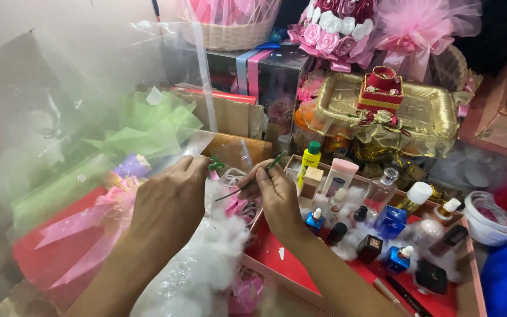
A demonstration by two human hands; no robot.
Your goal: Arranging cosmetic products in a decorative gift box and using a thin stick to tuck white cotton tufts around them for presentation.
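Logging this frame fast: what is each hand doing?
Left hand: closed, pinching clear wrap.
Right hand: closed, pinching a thin green ribbon.

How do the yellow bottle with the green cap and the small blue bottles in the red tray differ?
The yellow bottle is tall, slim and green-capped; the blue bottles are short and squat with white caps. The yellow bottle stands at the back of the red tray; the blue bottles sit nearer the front amid white stuffing. All stand upright.

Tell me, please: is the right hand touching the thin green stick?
Touching. In the head view, the right hand pinches the thin green stick between its fingertips, and the stick runs out past both sides of the fingers.
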